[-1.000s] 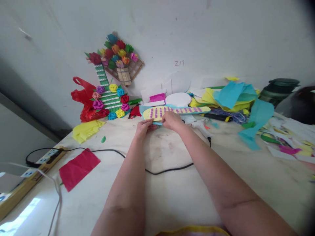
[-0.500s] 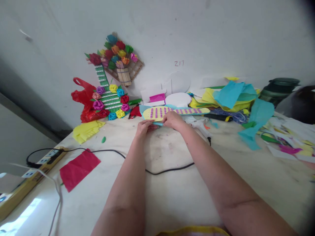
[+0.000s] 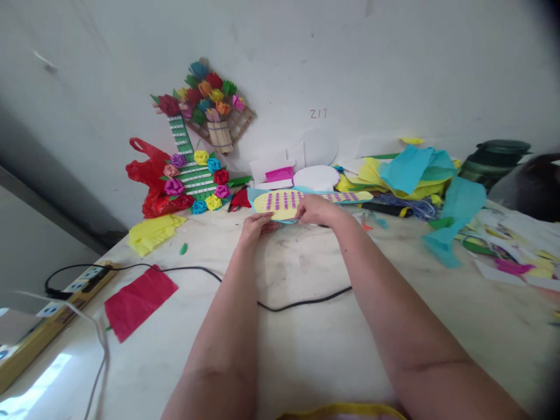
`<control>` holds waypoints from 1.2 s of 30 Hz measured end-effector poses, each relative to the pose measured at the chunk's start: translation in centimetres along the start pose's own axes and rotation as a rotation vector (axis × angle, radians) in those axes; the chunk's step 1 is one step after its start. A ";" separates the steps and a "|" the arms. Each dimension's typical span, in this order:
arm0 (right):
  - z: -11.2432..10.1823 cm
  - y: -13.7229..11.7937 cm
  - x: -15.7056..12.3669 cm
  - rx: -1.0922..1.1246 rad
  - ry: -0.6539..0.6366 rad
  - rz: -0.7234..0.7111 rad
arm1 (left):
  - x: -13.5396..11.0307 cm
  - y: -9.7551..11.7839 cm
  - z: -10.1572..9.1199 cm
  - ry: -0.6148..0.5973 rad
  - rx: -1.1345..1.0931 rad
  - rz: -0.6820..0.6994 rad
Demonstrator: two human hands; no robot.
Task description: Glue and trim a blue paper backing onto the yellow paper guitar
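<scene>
A guitar-shaped paper cutout, yellow with rows of purple strips and a light blue backing, lies at the far side of the table. My left hand grips its near left edge, thumb on top and fingers underneath. At the cutout's near edge, where the body meets the neck, my right hand has its fingers pressed together on the paper. That hand covers part of the purple rows. A white glue gun is mostly hidden behind my right forearm.
A black cord crosses the table from a power strip at left. Red paper and yellow paper lie left. A green guitar with paper flowers leans on the wall. Blue crepe paper and scraps lie right.
My right hand has slid a little to the right along the cutout's near edge, and its forearm now covers most of the glue gun. My left hand stays in place.
</scene>
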State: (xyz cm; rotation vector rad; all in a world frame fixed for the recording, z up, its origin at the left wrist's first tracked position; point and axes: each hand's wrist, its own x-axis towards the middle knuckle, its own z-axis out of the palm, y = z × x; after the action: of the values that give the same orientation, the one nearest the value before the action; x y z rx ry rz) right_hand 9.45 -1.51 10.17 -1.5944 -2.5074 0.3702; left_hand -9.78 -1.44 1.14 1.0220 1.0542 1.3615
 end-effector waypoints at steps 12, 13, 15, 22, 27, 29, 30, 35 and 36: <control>1.3 -0.9 0.5 -0.106 0.257 -0.091 | -0.3 0.6 0.3 0.101 0.019 0.006; 1.8 -1.1 0.7 -0.117 0.258 -0.121 | -0.2 0.6 0.2 0.122 0.024 0.015; 2.6 -1.1 1.0 -0.129 0.272 -0.148 | 0.0 0.4 0.0 0.167 0.037 0.044; 3.8 -0.3 1.3 -0.195 0.255 -0.081 | 1.0 -0.2 -0.9 0.286 0.074 0.137; 4.3 -0.1 1.4 -0.238 0.251 -0.065 | 0.7 0.2 -0.8 0.275 0.085 0.105; 4.6 0.0 1.5 -0.256 0.252 -0.080 | 0.4 0.5 -0.7 0.239 0.095 0.075; 4.7 0.0 1.5 -0.261 0.253 -0.087 | 0.3 0.6 -0.6 0.219 0.102 0.055; 4.9 0.1 1.6 -0.261 0.269 -0.111 | 0.0 0.6 -0.5 0.069 0.114 -0.001; 4.8 0.1 1.7 -0.258 0.270 -0.113 | 0.0 0.5 -0.5 0.044 0.108 0.002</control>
State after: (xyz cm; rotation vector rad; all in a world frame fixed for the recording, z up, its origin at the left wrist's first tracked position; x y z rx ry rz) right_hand 7.62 -0.58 5.48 -1.4592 -2.4938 -0.1797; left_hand -10.35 -1.47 1.55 1.0773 1.1702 1.3457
